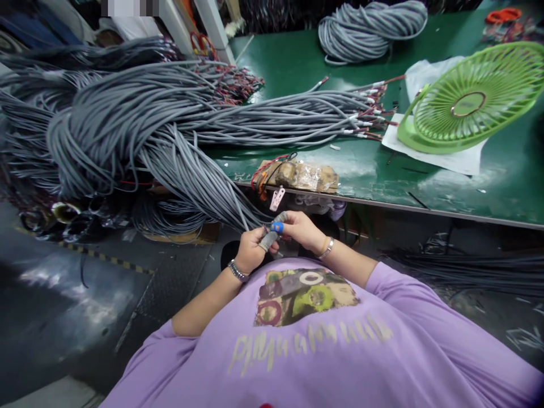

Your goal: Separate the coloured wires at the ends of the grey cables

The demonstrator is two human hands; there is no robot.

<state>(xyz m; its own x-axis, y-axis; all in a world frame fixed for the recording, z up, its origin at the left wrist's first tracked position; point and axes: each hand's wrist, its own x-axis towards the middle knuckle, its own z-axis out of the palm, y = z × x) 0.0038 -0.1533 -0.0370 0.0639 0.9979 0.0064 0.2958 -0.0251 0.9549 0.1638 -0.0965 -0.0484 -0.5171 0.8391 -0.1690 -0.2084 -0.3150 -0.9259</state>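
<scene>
Close in front of my chest, below the bench edge, my two hands meet. My left hand (253, 249), with a grey wrap on the thumb, is closed on the end of a grey cable (250, 212). This cable comes from a thick bundle (187, 158) hanging off the bench. Fingers of my right hand (301, 229) pinch at the same cable end; one wears a blue cover and another a grey wrap. Small dark reddish wires show between the fingertips, though most of the cable end is hidden.
On the green bench (361, 175) lie more grey cables (280, 119) with stripped ends and a coiled cable (369, 31). A green fan (471, 102) stands at right on white paper. A taped block (306, 175) sits at the front edge. Dark cables (467, 266) lie low at right.
</scene>
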